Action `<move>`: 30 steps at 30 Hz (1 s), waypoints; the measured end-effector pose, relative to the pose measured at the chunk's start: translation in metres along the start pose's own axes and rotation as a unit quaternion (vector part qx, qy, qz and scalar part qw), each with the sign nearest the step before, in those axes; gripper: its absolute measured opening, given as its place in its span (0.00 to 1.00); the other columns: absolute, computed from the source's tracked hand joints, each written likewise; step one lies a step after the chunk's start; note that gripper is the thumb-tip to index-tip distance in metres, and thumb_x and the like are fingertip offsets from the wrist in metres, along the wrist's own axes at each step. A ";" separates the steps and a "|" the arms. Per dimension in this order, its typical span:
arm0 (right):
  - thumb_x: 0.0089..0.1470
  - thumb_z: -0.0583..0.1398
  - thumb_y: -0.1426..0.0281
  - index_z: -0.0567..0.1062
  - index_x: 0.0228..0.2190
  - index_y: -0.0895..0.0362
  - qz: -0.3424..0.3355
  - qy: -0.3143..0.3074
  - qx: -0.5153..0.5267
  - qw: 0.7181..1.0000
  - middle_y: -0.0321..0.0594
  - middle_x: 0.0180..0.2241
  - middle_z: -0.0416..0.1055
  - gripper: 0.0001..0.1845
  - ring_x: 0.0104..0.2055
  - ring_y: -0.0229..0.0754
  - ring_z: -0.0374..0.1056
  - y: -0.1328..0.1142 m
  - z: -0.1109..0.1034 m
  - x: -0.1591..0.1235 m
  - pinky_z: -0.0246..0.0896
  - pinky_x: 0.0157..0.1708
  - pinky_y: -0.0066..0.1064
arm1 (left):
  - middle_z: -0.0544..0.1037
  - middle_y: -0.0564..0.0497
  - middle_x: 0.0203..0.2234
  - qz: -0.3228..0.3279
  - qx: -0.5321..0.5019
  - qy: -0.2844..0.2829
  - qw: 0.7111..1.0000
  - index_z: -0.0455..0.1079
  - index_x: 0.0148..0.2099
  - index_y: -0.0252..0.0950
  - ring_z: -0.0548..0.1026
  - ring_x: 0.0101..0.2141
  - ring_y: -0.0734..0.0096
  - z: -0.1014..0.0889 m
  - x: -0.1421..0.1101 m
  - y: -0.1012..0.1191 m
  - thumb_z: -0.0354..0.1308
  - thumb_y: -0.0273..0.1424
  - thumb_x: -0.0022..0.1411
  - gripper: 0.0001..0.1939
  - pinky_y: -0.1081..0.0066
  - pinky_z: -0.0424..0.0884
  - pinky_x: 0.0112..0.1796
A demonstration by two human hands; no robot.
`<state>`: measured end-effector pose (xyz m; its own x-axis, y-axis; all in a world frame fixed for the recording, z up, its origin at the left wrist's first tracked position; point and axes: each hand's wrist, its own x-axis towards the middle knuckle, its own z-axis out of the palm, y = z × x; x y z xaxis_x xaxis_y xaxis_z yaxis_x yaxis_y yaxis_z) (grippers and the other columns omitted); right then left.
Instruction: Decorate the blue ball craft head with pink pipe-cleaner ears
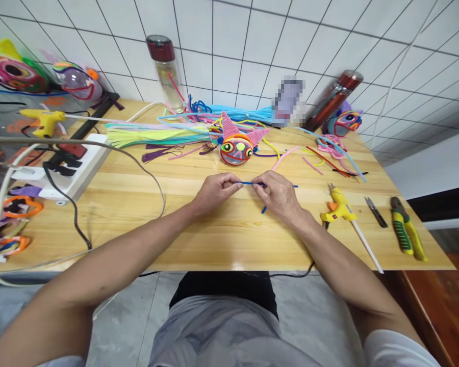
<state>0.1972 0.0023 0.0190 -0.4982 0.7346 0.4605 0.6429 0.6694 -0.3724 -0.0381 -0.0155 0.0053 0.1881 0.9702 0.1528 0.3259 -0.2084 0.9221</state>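
Between my two hands stretches a dark blue pipe cleaner (247, 182). My left hand (219, 192) pinches one end of it between thumb and fingers. The thumb and fingers of my right hand (277, 193) close on it a short way along; blue ends stick out below and to the right of that hand. Just behind the hands sits a clear round ornament (236, 150) with pink pointed ears, ringed eyes and red and orange outlines. A pink pipe cleaner (285, 158) lies beyond my right hand.
Right of my arm lie a yellow glue gun (338, 206), small snips (375, 212) and green-yellow pliers (407, 229). Bundled pipe cleaners (156, 133) and a bottle (164, 71) are at the back. A white power strip (74, 173) with cables and another glue gun (44, 121) are left.
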 end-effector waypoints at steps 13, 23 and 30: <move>0.69 0.62 0.70 0.81 0.37 0.54 -0.024 0.060 -0.003 0.998 0.43 0.35 0.80 0.08 0.37 0.46 0.75 0.005 0.003 -0.003 0.69 0.40 0.37 | 0.69 0.56 0.20 -0.011 -0.038 0.017 0.999 0.81 0.41 0.34 0.61 0.23 0.75 0.001 -0.001 0.003 0.67 0.45 0.61 0.18 0.72 0.57 0.27; 0.69 0.61 0.70 0.82 0.41 0.54 -0.037 0.052 0.001 0.998 0.45 0.37 0.81 0.07 0.39 0.47 0.76 0.010 0.007 -0.005 0.71 0.41 0.38 | 0.71 0.56 0.20 -0.039 -0.095 0.012 0.995 0.80 0.34 0.33 0.62 0.23 0.77 0.001 0.000 0.004 0.68 0.43 0.59 0.16 0.74 0.58 0.26; 0.70 0.61 0.71 0.82 0.40 0.54 -0.063 0.055 -0.004 0.996 0.44 0.35 0.81 0.07 0.37 0.46 0.76 0.007 0.008 -0.004 0.70 0.40 0.37 | 0.76 0.54 0.23 -0.021 -0.081 -0.008 0.996 0.84 0.52 0.33 0.66 0.24 0.75 0.002 0.001 -0.001 0.72 0.45 0.58 0.25 0.74 0.61 0.27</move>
<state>0.1991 0.0050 0.0075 -0.5085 0.6278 0.5893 0.5838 0.7544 -0.2999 -0.0361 -0.0145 0.0039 0.1922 0.9753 0.1091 0.1804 -0.1444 0.9729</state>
